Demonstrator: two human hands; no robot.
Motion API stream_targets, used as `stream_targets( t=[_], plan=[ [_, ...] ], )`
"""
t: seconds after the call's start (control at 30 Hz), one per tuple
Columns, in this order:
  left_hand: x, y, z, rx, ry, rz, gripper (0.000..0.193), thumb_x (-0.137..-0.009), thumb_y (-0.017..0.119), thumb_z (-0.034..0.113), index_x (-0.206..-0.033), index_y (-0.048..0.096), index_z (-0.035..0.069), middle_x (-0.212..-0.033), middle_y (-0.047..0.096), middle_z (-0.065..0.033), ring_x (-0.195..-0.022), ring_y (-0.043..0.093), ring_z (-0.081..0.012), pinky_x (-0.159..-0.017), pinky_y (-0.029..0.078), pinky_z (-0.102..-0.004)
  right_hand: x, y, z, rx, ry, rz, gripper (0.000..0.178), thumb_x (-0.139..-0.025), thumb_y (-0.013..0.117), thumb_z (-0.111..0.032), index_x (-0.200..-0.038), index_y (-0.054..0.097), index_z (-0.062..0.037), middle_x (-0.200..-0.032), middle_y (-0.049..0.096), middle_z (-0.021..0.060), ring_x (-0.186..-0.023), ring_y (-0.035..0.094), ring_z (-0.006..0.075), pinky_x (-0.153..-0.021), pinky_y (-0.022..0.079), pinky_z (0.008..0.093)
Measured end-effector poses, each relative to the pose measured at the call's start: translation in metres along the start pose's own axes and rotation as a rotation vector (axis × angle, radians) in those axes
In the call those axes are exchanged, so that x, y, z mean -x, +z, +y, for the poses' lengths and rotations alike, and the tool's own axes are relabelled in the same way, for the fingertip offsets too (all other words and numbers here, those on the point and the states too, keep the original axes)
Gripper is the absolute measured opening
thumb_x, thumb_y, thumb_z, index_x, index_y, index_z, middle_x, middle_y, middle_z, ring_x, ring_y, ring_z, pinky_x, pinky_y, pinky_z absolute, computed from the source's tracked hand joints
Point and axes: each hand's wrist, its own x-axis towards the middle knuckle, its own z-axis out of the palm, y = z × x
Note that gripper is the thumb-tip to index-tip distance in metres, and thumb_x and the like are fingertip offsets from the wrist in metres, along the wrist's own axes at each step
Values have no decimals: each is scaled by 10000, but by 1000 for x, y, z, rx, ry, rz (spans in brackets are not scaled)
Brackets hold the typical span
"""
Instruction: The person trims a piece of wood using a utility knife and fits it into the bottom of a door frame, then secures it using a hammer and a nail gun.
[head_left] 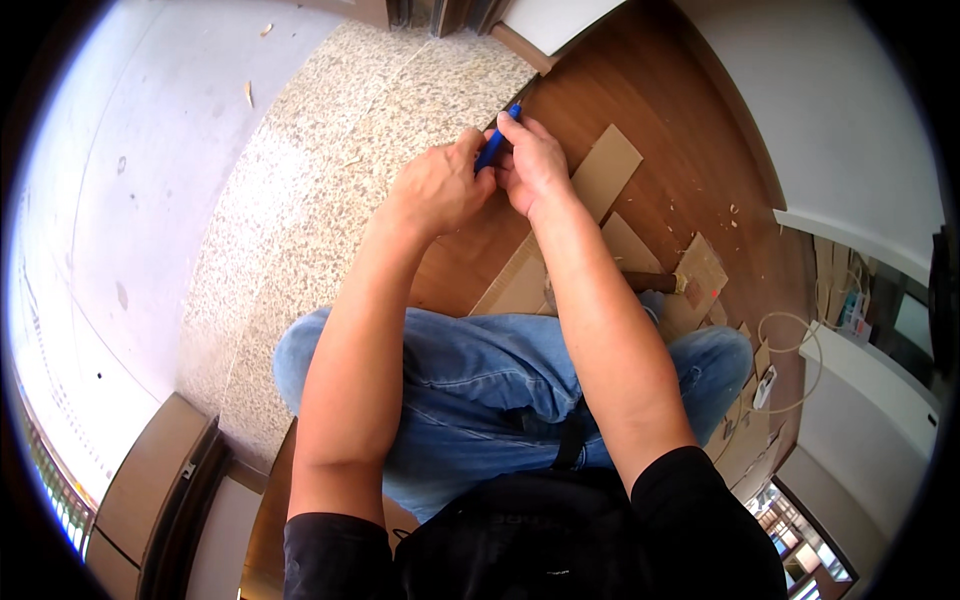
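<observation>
Both hands meet over the border between the speckled stone strip and the brown wood floor. They hold a slim blue pen-shaped tool (490,151), whose exact kind I cannot make out. It slants up and to the right, its upper end pointing away from me. My left hand (438,188) is closed, with thumb and fingers gripping the lower end. My right hand (535,168) curls round the upper part, its thumb pressed along the side near the top. The fingers partly hide the tool's middle.
Cardboard pieces (608,172) lie on the wood floor (590,95) beyond my crossed legs, with scattered wood shavings. A pale loop of cable (822,362) lies at the right beside a white wall panel (800,110). The stone strip (280,190) runs along the left.
</observation>
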Motion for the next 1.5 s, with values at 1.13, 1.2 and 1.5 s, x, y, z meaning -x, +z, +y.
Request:
stream_targets(
  t=[1.13,1.2,1.5],
  plan=[
    [-21,69,33,375,18,72,489,-1034,544,56,-1518,483,17,-1400,650,-179,-1192,688,-242,-1002,546,-343,140,-269,-68,174,-347,204,521,-1017,730,-245,-1455,538,-39,-1048,684,68,-877,696,148,-744,578,295],
    [-43,84,28,583,68,148,570,-1038,541,60,-1584,396,-10,-1511,559,-161,-1241,661,-228,-1049,508,-331,133,-265,-71,84,-320,138,508,-1017,731,-251,-1438,550,-31,-1050,684,67,-873,697,148,-738,576,291],
    [-110,134,84,992,-61,524,675,-979,405,-57,-1638,266,-9,-1525,502,-206,-1216,662,-221,-974,524,-286,159,-262,-82,70,-393,-27,574,-1010,743,-273,-1433,529,50,-942,658,35,-850,687,119,-750,547,262]
  ],
)
